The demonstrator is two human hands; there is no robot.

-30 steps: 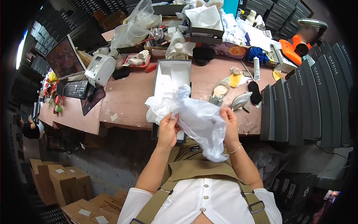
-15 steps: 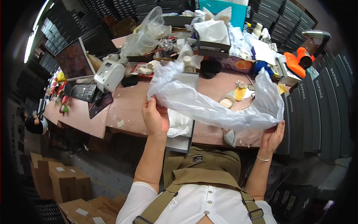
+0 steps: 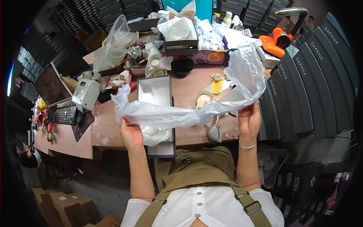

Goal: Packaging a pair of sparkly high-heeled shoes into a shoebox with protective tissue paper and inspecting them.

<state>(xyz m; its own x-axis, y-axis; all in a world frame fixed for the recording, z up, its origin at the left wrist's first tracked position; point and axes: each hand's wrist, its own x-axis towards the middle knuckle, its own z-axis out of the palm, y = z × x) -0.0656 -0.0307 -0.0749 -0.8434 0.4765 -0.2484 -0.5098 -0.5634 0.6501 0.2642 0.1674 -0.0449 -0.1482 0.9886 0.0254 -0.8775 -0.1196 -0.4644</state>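
Both hands, left hand and right hand, grip a clear plastic bag stretched wide above the table, over an open shoe box and glittery shoes.

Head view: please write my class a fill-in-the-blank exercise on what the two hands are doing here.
1. The left hand and the right hand stretch a thin sheet of ____ tissue paper between them.
2. Under the sheet lies an open grey ____ with a pale inside.
3. It lies on a long ____ worktable.
4. A thin bangle circles the ____ wrist.

Missing words: white; box; pink; right
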